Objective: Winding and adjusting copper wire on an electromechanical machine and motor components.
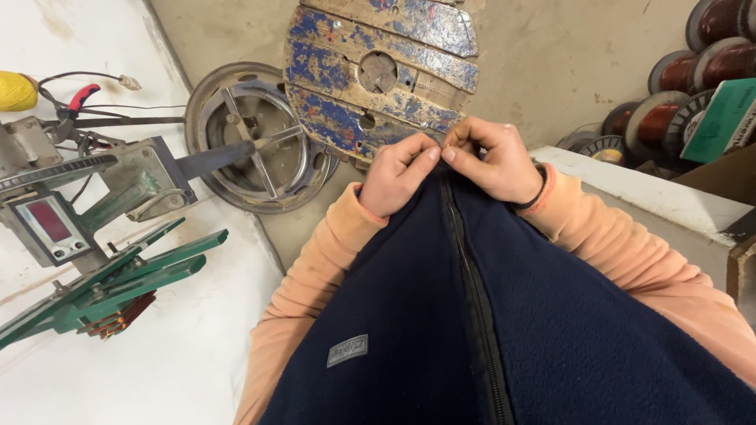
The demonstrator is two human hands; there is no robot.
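both grips pinching at the top of the zipper (471,275) on a navy fleece vest (551,330). left hand (398,175) curled into a loose fist, thumb and forefinger pressed together on the fleece edge just left of the zipper top. right hand (492,160) fingers bent in, tips pinched tight at the zipper top, touching the left thumb; zipper pull itself hidden under the fingers, cannot tell which finger holds it. dark band (534,197) around the right wrist. peach fleece sleeves (315,283) on both arms, coming out from under the vest. zipper runs closed from bottom edge of view up to the hands, black teeth, roughly centre of frame. small grey rectangular patch (347,350) on the vest, left of the zipper, low down.

around: round wooden cable spool (382,71), flaking blue paint, standing on edge against the wall just beyond the hands. grey metal wheel rim (252,138) leaning beside it, to the left. white table (157,362) on the left carries a green metal winding machine (118,275) with a small counter box with red display (49,224), copper wire coil (118,319) under its green arms. yellow thread ball (16,90) at far left edge, red-handled tool (83,96) near it. far right: stacked reels of copper wire (677,94), a green box (728,118) over them, white ledge (654,197) below.
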